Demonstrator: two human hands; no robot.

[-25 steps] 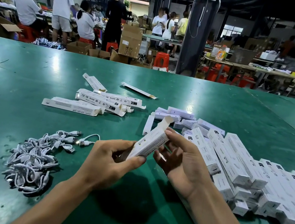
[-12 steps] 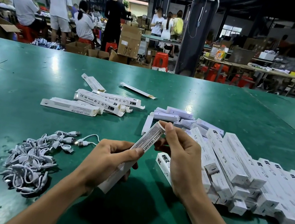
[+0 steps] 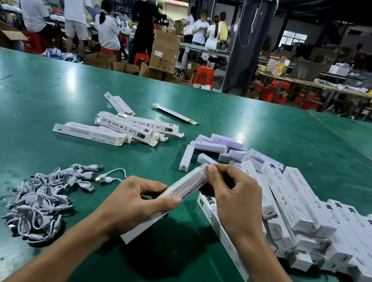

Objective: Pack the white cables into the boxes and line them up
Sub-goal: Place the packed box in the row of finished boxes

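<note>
Centre of the frame: you hold one long white box (image 3: pixel 191 184) off the green table (image 3: pixel 35 114). It is tilted, far end up toward the frame's middle, near end down toward the lower centre. The printed side faces you, and "SMART SENSOR" reads along it.

Your left hand (image 3: pixel 136 206) grips the box round its middle, fingers curled behind it and thumb pressed on the front face. Your right hand (image 3: pixel 236 199) is at the upper end, fingers curled and bunched together, thumb tip against the box's end. Whether the end flap is tucked in cannot be told, because the fingers cover it.

Lower left: a heap of white cables (image 3: pixel 41 195), coiled and tangled, with a few USB plugs sticking out toward your hands. It lies on the table, apart from the held box.

Upper centre: a loose group of flat printed boxes (image 3: pixel 130 128), some overlapping, with two more lying singly beyond them.

Right side: closed boxes (image 3: pixel 315 218) laid side by side, leaning on one another and running off the right edge. A lone box (image 3: pixel 224 239) lies on the table just under your right wrist. Above the row sits a jumble of small white blocks (image 3: pixel 226 148).

Top of the frame: other people (image 3: pixel 74 4) at benches, a cardboard carton (image 3: pixel 165 50), red stools (image 3: pixel 204 75) and a dark pillar (image 3: pixel 247 52).
</note>
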